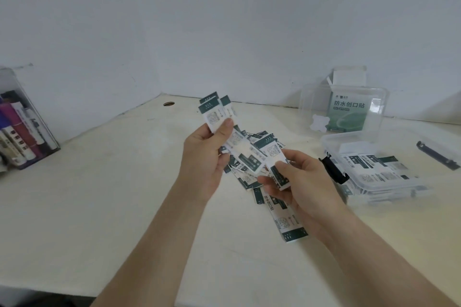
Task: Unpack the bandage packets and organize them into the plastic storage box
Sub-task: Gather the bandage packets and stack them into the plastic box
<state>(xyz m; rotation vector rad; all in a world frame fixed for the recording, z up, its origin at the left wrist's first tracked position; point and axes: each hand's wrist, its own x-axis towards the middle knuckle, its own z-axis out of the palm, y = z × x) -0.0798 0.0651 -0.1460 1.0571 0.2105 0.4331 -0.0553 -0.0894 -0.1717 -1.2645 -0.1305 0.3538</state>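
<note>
**Hands sorting bandage packets at the desk**

A person's left hand (208, 157) is holding a fanned stack (216, 113) upright above the desk (99, 194), thumb pressing on its front, the grip clamped on it. The right hand (303, 182), just beside and lower, is pinching more packets (272, 156) between thumb and fingers, its grip closed on those. A loose pile (289, 225) is lying on the desk beneath both hands. To the right, the clear box (333, 137) is sitting open with packets lying flat inside, and a green carton (349, 111) is standing behind it. Books (22, 132) are leaning at far left
</note>
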